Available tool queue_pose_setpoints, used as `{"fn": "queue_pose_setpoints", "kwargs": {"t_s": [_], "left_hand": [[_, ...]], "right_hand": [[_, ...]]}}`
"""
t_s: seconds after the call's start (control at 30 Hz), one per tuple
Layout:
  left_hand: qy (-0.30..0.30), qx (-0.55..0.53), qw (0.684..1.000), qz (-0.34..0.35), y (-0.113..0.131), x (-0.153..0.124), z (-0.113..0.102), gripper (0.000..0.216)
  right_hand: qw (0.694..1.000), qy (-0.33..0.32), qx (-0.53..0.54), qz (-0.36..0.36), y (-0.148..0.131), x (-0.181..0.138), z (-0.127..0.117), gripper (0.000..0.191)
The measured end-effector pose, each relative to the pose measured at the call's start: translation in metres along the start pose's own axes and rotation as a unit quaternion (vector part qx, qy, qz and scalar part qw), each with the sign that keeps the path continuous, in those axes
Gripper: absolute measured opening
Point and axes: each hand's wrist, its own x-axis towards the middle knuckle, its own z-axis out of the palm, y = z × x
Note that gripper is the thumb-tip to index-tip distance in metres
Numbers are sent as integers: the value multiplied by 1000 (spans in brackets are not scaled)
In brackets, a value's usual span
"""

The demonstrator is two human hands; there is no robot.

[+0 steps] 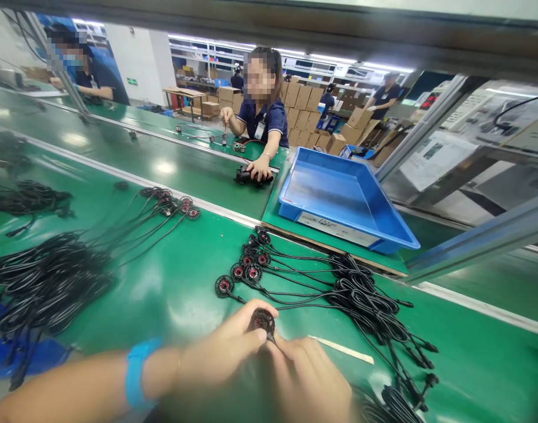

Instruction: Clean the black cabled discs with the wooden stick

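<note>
My left hand [227,346], with a blue band at the wrist, is closed on a round black part with a red spoked centre [263,320]; its thumb presses the lower rim. My right hand [310,373] is closed at the part's lower right side, where a short black stem or cable runs to its fingertips. What its fingers grip is mostly hidden. Just beyond my hands lie several similar round black-and-red parts [253,272] on the green work surface. Black cables lead from them to a coiled bundle [361,294] at right.
Another large cable bundle [52,276] lies at left, partly over a blue tray. A pale strip [343,351] rests right of my hands. Beyond the metal rail stands a blue bin [334,182]. Across the bench, a co-worker's hand [260,168] touches black parts. Metal posts frame the station.
</note>
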Motion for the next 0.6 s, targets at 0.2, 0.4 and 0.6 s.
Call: {"fn": "queue_pose_setpoints", "kwargs": {"t_s": [0.2, 0.4, 0.6], "left_hand": [[-16, -37, 998, 45, 4, 1, 3, 29], [-33, -13, 999, 27, 5, -3, 2, 28], [-6, 6, 999, 38, 7, -3, 4, 29]], "right_hand": [[999, 3, 10, -40, 2, 1, 0, 18], [998, 39, 2, -50, 3, 2, 0, 12], [997, 23, 67, -9, 0, 8, -3, 6]]}}
